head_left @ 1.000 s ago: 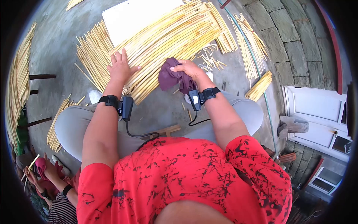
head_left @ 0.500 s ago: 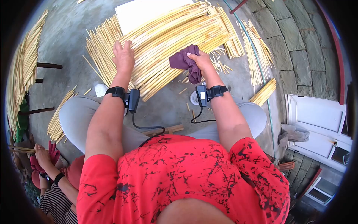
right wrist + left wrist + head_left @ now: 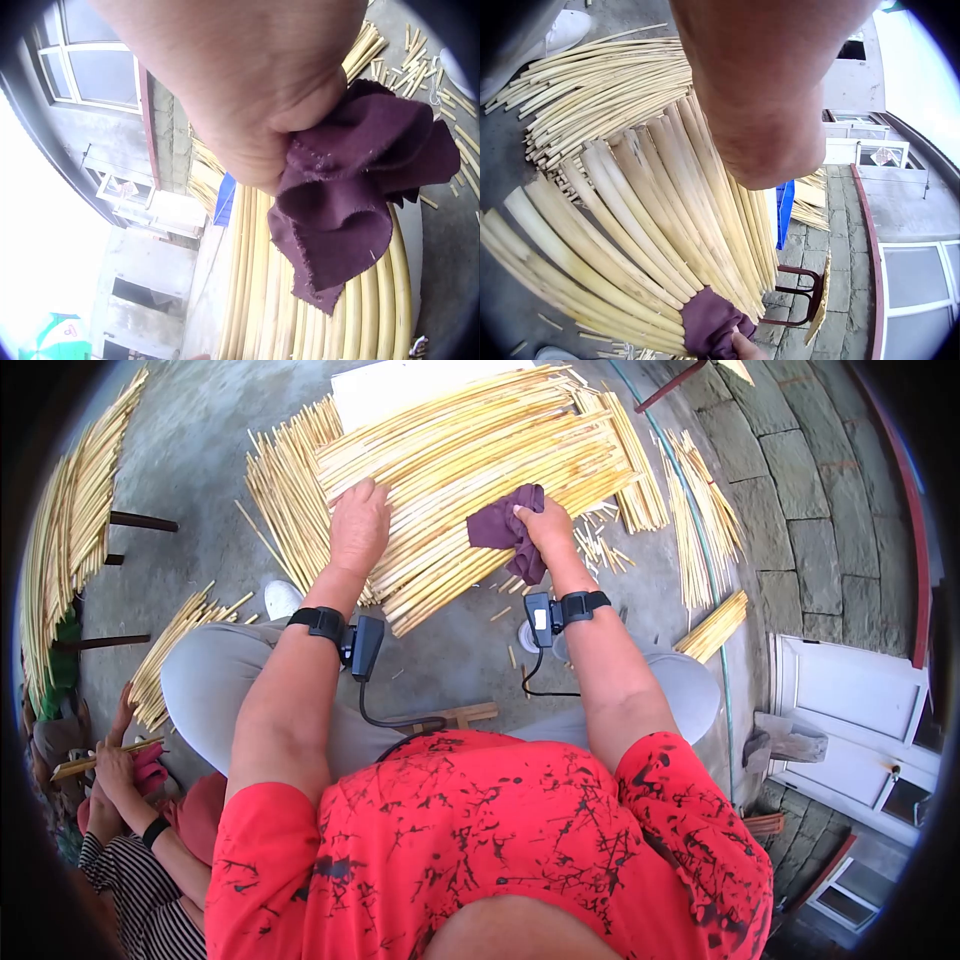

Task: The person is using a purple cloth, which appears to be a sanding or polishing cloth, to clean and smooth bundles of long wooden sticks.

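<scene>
A wide layer of long yellow stalks [image 3: 440, 480] fans out in front of the person. Over its left part is the left hand [image 3: 360, 530], back up and fingers bent down; whether they hold a stalk is hidden, also in the left wrist view, where the hand [image 3: 761, 97] hangs large above the stalks [image 3: 667, 217]. The right hand [image 3: 550, 535] grips a crumpled purple cloth [image 3: 495, 528] at the layer's right part. In the right wrist view the cloth [image 3: 337, 202] bunches out from under the right hand [image 3: 247, 90], over the stalks.
A white board [image 3: 385, 395] lies behind the layer. More stalks lie at its left [image 3: 290, 490] and right [image 3: 700, 520], with short cut pieces [image 3: 605, 550] on the floor. Another person's hands [image 3: 115, 765] hold stalks at lower left. A wooden piece [image 3: 460, 715] lies between the legs.
The left hand's raised, spread fingers have bent down over the stalks. The right hand, still gripping the cloth, has moved away from the body and to the right in view, which has itself shifted.
</scene>
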The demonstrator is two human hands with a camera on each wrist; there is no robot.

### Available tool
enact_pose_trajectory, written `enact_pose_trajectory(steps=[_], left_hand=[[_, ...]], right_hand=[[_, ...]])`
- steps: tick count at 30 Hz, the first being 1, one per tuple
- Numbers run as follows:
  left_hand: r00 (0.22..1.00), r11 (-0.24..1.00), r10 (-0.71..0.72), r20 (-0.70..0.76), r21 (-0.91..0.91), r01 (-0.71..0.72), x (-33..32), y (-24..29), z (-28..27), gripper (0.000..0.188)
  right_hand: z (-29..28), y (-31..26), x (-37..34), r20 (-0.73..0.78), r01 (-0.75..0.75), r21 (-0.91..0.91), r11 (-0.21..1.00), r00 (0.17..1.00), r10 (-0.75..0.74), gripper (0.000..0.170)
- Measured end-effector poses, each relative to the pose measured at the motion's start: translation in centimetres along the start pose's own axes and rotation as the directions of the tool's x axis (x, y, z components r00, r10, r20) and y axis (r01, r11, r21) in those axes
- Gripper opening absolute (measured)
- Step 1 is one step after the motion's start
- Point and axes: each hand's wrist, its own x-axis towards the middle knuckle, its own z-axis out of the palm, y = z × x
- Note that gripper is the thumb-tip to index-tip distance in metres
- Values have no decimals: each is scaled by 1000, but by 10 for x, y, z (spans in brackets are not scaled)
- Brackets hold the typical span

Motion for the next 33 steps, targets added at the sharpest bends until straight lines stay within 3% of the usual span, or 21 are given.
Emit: enact_pose_trajectory(steps=[1, 2, 4, 6, 7, 8, 10, 12, 14, 15, 17, 19, 23, 26, 29, 32, 33], left_hand=[[997, 998, 60, 54, -18, -59, -4, 2, 10, 45], [993, 999, 28, 115, 24, -31, -10, 5, 19, 71], [980, 946, -71, 185, 324, 7, -28, 16, 23, 106], [959, 950, -99, 266, 313, 11, -24, 14, 20, 114], [932, 954, -118, 344, 300, 10, -23, 13, 20, 123], [929, 954, -120, 349, 301, 10, -24, 12, 21, 123], [946, 951, -94, 310, 310, -7, -26, 13, 23, 122], [896, 934, -143, 420, 358, -19, -22, 16, 18, 125], [896, 935, -149, 419, 354, -10, -22, 16, 20, 126], [895, 935, -143, 423, 353, -18, -22, 15, 22, 126], [938, 955, -114, 326, 296, 13, -26, 13, 27, 126], [940, 958, -109, 324, 286, 12, -27, 12, 28, 126], [940, 960, -110, 322, 281, 16, -26, 12, 28, 125], [945, 963, -98, 313, 268, 11, -27, 12, 30, 125], [921, 942, -148, 361, 335, 20, -24, 17, 25, 123], [919, 933, -155, 364, 359, 15, -23, 19, 25, 123], [913, 929, -160, 374, 371, 10, -23, 19, 25, 123]], right_hand=[[0, 1, 2, 3, 12, -32, 999, 1000, -12, 41], [1, 1, 3, 8, 26, -62, 998, 1000, -26, 41], [-7, -15, 0, -2, 39, -75, 996, 999, -39, 42], [-14, -36, -4, -11, 43, -91, 995, 999, -44, 43], [-6, -50, -8, -122, 166, -77, 983, 977, -175, 40], [3, -66, -14, -232, 287, -77, 955, 926, -297, 36], [25, -99, -31, -134, 520, -12, 854, 845, -517, 32], [49, -121, -46, 139, 707, -78, 703, 706, -695, 33], [75, -117, -37, 107, 764, -180, 620, 641, -760, 35], [76, -110, -26, 129, 715, -197, 671, 697, -705, 34], [69, -92, 8, 34, 647, -198, 736, 755, -655, 24], [39, -75, 46, 12, 466, -285, 837, 875, -483, 24], [-10, -21, 133, -179, 133, -440, 888, 956, -232, 24], [-20, -24, 139, -200, 52, -442, 896, 967, -155, 26], [25, -51, 101, -197, 211, -365, 907, 934, -297, 22], [67, -87, 12, 19, 608, -158, 778, 790, -613, 20], [85, -93, -16, 46, 662, -168, 731, 746, -665, 24]])
